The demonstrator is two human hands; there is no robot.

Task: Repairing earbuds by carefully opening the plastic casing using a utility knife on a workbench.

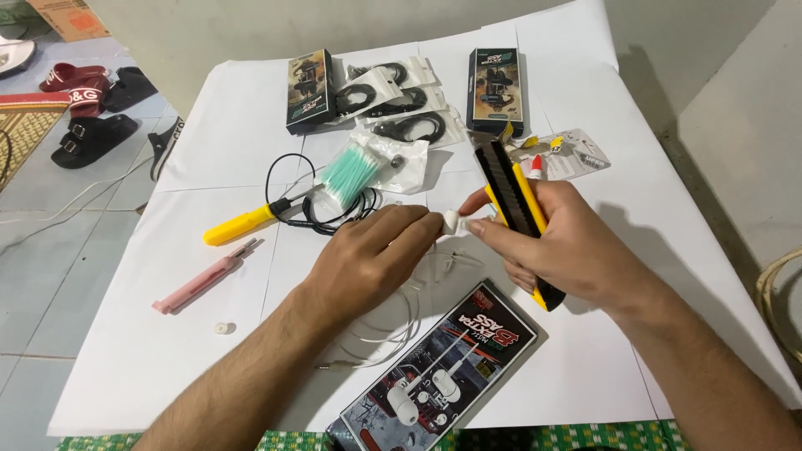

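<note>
Both hands pinching a small white earbud (pixel 452 221) (mostly hidden), right hand (pixel 558 242) also gripping yellow utility knife (pixel 515 200), left hand (pixel 372 259) perhaps fingertips only.

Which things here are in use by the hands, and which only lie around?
In use:
left hand and right hand pinch a white earbud
yellow knife in the right hand
white cable

Lying about:
cotton swabs
yellow tool
pink tool
earphone package
two boxes

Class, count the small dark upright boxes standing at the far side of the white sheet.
2: one box far left of the bagged cables, the other box right of them.
</note>
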